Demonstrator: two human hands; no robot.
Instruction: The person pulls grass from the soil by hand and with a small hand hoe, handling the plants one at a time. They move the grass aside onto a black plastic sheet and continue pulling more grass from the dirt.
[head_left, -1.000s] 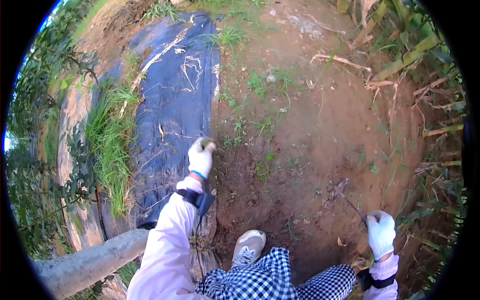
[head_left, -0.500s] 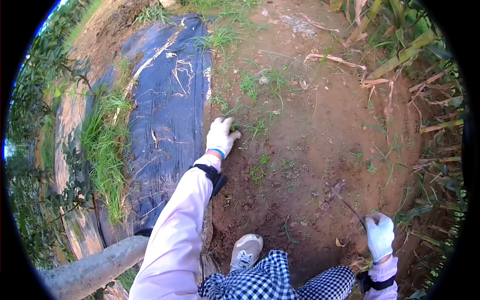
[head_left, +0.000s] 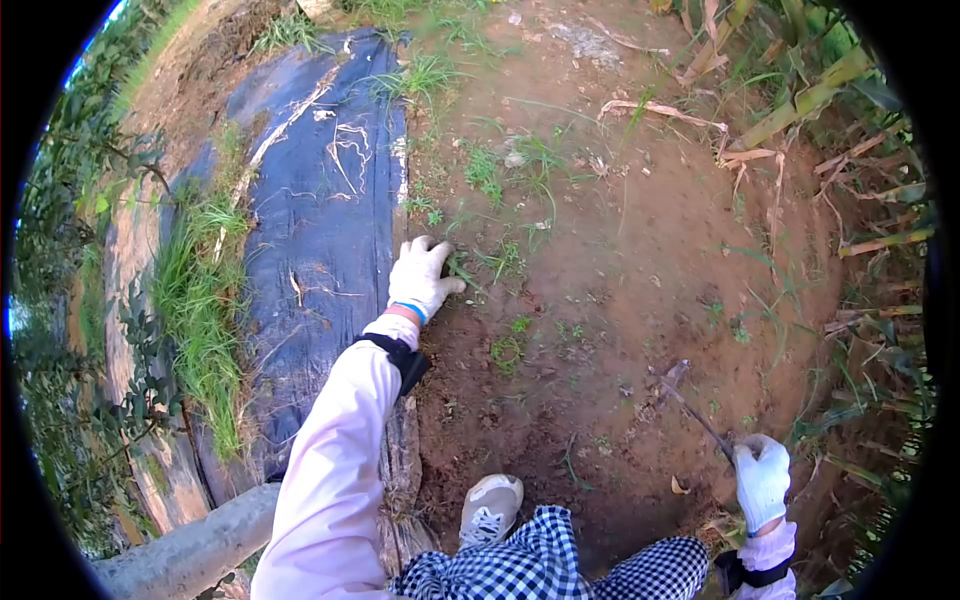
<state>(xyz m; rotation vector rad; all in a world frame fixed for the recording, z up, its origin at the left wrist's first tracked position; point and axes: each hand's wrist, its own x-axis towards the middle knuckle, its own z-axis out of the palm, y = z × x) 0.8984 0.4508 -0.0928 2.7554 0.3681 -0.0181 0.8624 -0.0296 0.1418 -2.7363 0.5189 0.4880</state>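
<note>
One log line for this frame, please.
left hand: gloved, at small weed beside black sheet, grasp unclear | right hand: gripping hand tool, tip at soil

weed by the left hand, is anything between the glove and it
Nothing visible does. The left hand lies open on the soil at the edge of the sheet, thumb right beside the weed. The right hand grips the tool well apart from it.

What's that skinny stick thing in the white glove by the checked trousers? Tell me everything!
It is a thin, dark tool, metal by its look. The gloved right hand grips its lower end, hiding the handle. The shaft slants up and left, ending in a small flat blade that rests on the reddish-brown soil.
</note>
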